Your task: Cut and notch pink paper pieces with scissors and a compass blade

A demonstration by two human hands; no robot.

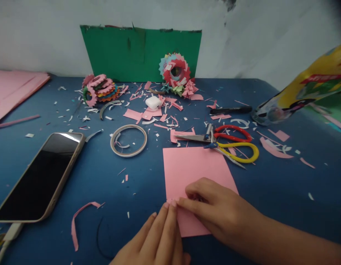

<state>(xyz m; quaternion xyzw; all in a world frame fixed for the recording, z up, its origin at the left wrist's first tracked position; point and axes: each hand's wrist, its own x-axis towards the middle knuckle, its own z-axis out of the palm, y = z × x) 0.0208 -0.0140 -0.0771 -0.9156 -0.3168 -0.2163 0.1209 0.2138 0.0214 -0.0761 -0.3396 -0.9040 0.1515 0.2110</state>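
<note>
A pink sheet of paper (198, 165) lies on the blue table in front of me. My left hand (159, 235) comes in from the bottom, its fingers held together and their tips on the sheet's left edge. My right hand (217, 206) rests on the lower part of the sheet, index finger pointing left and the other fingers curled under. The fingertips of both hands meet at that left edge. Scissors with red and yellow handles (236, 147) lie at the sheet's top edge. Whatever is between my right fingers is hidden.
On the left lies a phone (40, 176) with a cable. A tape roll (128, 140), white case (153, 102), black pen (231, 110) and paper scraps lie beyond. Paper rings (100, 88) stand near a green board (115, 51); a yellow bag (305, 88) is right.
</note>
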